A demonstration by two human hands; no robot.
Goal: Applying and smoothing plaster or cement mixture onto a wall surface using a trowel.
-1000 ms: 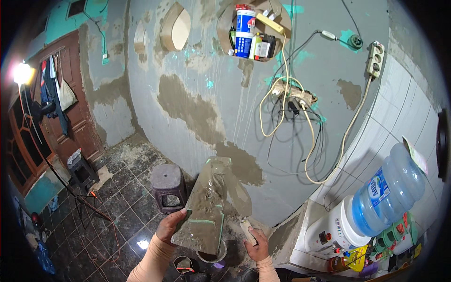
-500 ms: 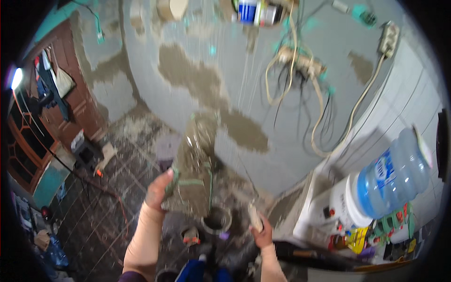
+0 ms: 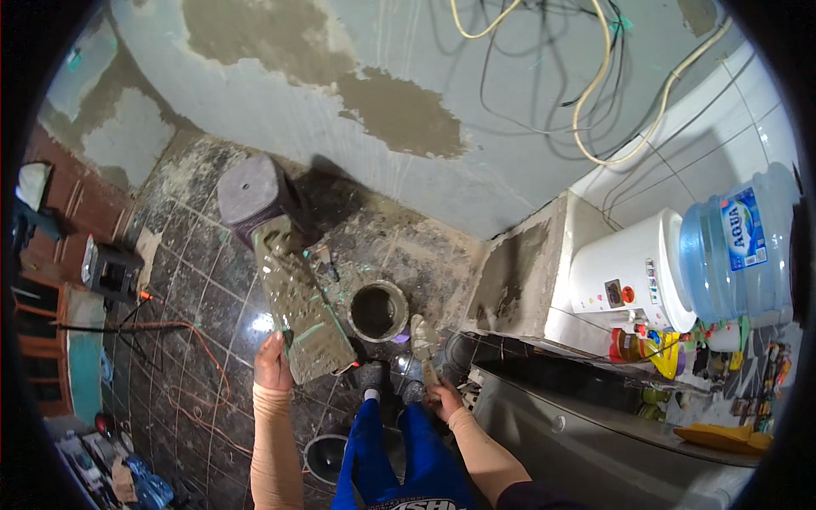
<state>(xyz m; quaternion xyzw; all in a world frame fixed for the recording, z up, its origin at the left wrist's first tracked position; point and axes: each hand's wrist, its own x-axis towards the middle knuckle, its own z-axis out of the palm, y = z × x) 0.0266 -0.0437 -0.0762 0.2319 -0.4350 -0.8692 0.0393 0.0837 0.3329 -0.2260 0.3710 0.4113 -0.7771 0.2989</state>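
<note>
My left hand (image 3: pixel 272 364) grips the near end of a long flat board (image 3: pixel 310 331) with greenish edges. Wet grey mortar coats the board, and its far end reaches over the side of a purple-grey stool (image 3: pixel 248 189). In my right hand (image 3: pixel 444 399) is a trowel; its mortar-smeared blade (image 3: pixel 422 340) points away from me, apart from the board. Between board and trowel, a round bucket (image 3: pixel 378 289) with dark contents stands on the floor. A small scraper (image 3: pixel 330 265) lies beyond the bucket.
Ahead is a grey wall (image 3: pixel 476 76) with darker damp patches and hanging cables (image 3: pixel 586 102). At right stand a white water dispenser (image 3: pixel 625 272) with a blue bottle (image 3: pixel 739 238) and a dark counter (image 3: pixel 552 425). Another bucket (image 3: pixel 325 459) is near my legs; an orange cord (image 3: pixel 212 416) crosses the tiles.
My view has tilted down toward the floor. The board has lowered from in front of the wall, its far end now by the stool. The trowel remains in my right hand.
</note>
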